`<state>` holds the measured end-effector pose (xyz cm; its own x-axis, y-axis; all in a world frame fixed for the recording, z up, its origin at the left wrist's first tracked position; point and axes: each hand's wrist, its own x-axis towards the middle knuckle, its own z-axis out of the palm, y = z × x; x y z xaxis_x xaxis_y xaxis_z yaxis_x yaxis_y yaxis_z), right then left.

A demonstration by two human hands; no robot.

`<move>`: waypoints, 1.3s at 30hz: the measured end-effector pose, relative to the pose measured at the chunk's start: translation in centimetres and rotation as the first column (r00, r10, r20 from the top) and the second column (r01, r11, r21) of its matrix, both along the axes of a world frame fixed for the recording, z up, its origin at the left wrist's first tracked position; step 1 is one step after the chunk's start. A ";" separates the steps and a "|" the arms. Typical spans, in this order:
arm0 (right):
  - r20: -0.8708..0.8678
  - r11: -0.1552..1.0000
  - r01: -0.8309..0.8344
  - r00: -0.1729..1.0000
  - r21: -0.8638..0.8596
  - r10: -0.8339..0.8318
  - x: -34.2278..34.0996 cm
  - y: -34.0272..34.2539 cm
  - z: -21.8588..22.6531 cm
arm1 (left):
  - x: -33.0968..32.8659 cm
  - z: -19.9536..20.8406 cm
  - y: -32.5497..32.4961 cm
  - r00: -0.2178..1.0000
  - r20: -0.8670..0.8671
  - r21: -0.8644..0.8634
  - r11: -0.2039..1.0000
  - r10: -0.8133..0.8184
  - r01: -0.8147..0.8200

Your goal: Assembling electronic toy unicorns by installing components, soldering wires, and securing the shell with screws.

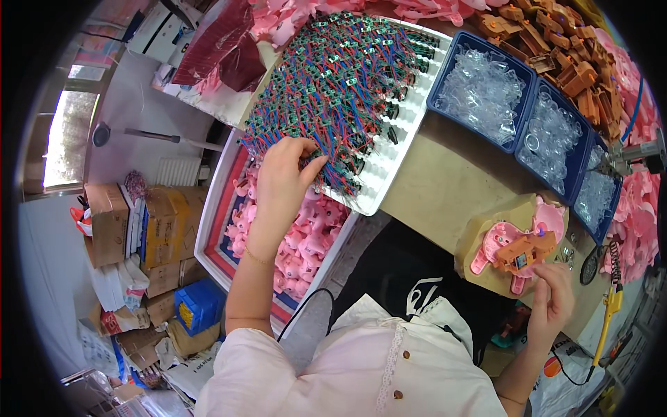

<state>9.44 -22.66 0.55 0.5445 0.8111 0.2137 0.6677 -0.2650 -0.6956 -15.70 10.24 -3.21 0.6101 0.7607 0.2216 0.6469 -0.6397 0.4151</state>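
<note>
My left hand (283,165) reaches over a white tray (401,156) heaped with small green circuit boards (333,83) with red and blue wires. Thumb and index finger are apart, their tips among the wires; the other fingers are mostly hidden. On the right, my right hand (554,295) is beside a tan block (474,240), fingers loosely bent and thumb apart. Its fingertips are close to the lower edge of an orange plastic housing (526,251); whether they touch cannot be made out. That housing lies on pink toy-shaped shell parts (497,238) set on the block.
Blue bins (517,146) of clear plastic parts line the table's right side. Orange housings (549,42) and pink parts (636,222) are piled beyond. Below the tray is a crate of pink toy pieces (299,254). A yellow-handled tool (611,306) hangs far right. Cardboard boxes (167,226) stand left.
</note>
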 end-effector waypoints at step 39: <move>-0.849 0.994 -0.005 0.521 0.107 0.094 -3.9 5.3 2.5 | 9.9 4.6 -9.7 0.553 0.635 -0.691 0.077 0.539 0.719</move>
<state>5.56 -17.35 3.02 0.4616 0.8467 -0.2647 -0.2450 -0.1651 -0.9554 -5.78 0.54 1.38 0.7907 0.5734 -0.2143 -0.2771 0.6474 0.7100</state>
